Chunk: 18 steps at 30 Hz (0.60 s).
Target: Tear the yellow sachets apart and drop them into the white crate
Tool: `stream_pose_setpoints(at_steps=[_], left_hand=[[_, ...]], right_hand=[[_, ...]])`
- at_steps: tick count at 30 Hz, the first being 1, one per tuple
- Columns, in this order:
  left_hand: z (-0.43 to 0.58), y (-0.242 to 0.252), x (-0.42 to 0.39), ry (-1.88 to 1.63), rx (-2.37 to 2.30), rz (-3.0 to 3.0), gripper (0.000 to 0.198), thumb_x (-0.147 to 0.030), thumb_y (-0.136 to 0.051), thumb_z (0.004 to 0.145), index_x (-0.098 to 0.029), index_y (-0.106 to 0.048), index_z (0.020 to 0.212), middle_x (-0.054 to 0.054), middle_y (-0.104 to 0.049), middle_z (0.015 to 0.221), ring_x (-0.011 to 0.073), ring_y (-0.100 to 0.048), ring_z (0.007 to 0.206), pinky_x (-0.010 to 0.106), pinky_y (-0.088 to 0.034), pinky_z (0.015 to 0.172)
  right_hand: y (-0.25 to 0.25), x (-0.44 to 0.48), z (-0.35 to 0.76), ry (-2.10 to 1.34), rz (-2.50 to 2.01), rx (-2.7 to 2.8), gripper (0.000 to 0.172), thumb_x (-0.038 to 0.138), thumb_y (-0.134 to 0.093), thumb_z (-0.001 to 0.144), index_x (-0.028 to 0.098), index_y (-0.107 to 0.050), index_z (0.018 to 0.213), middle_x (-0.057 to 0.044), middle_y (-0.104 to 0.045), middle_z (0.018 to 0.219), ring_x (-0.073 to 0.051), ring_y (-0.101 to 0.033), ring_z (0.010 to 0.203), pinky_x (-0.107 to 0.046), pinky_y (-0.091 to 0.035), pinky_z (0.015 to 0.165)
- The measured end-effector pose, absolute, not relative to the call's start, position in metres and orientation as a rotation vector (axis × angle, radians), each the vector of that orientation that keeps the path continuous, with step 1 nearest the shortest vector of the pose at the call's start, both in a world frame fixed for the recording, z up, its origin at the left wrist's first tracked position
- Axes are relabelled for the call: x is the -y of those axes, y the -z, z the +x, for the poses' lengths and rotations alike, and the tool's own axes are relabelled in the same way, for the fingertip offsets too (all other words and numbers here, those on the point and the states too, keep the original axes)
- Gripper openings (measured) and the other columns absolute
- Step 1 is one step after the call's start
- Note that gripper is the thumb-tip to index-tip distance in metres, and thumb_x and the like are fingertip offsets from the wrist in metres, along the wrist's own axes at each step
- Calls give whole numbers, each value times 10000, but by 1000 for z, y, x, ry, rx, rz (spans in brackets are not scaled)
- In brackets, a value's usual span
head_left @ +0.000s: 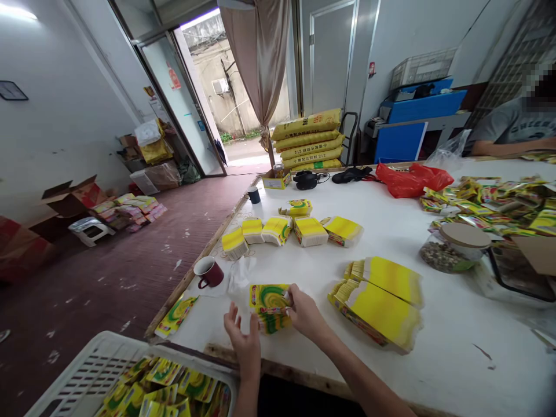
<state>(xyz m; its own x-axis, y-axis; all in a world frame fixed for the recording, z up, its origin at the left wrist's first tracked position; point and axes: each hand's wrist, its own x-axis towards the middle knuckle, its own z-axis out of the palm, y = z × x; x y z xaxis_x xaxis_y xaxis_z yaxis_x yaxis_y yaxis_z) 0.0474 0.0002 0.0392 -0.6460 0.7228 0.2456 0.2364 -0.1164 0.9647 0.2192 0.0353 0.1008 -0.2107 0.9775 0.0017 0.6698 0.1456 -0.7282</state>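
Observation:
My right hand pinches the right edge of a yellow packet printed with a green swirl. Directly under it, more packets of the same print stand in a small stack on the white table. My left hand is beside the stack's left side, fingers spread and holding nothing; whether a fingertip touches the stack I cannot tell. To the right of my right hand lie two long rows of yellow cards, closely packed. A single flat yellow card rests at the table's left edge.
A white basket of yellow packets stands at lower left. A maroon mug, a dark cup and yellow bundles are farther back. At right are a lidded jar, a packet heap and a seated person.

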Motion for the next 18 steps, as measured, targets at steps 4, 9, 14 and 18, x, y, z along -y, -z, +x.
stream_pose_setpoints(at_steps=[4,9,14,18], left_hand=[[63,-69,20,-2104,-1322,758,812,-725,-757,644,-223,-557,1251,157,-572,1381,334,-533,1308,450,-467,1069],[81,-117,36,-1882,-928,402,595,-701,-721,668,-197,-681,980,95,-688,984,271,-671,918,399,-583,813],[77,-138,36,-1970,-831,362,544,-708,-761,623,-207,-585,745,-39,-485,634,112,-489,548,247,-517,538],[70,-121,38,-1871,-1150,640,675,-880,-616,640,-235,-658,833,18,-615,707,196,-615,660,333,-583,629]], right_hand=[[-105,-18,219,-1127,-1255,1745,313,43,-549,739,255,-364,875,79,-481,716,-120,-475,598,-215,-344,556],[-114,21,202,-1372,-855,1734,327,7,-531,670,248,-360,808,71,-434,725,-110,-376,633,-221,-277,557],[-119,38,189,-1587,-723,1550,438,113,-757,629,247,-407,856,74,-428,790,-105,-371,683,-209,-344,605],[-120,27,193,-1450,-864,1553,331,110,-692,687,238,-467,894,66,-467,772,-115,-414,677,-219,-350,610]])
